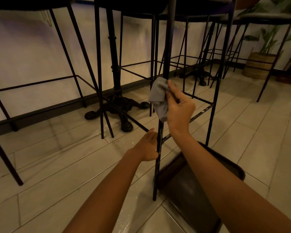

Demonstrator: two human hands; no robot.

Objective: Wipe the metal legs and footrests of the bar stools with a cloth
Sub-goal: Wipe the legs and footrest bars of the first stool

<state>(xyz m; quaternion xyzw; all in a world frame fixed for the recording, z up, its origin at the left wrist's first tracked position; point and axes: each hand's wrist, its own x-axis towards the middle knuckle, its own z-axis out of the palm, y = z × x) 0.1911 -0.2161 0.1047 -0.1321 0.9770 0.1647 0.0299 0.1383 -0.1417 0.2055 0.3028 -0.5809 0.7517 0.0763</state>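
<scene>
pale rectangular floor tiles (71,167) run to a white wall (23,47) with a dark skirting; one potted plant in a woven basket (259,64) stands at far right; two ornate cast table bases (118,106) are visible; at least four black metal bar stools, the nearest stool leg (158,165) gripped by the closed left hand (148,147); right hand (180,108) pinches one grey cloth (159,96) against that leg, above the footrest (200,113); one dark tray (233,169) lies on the floor.
</scene>
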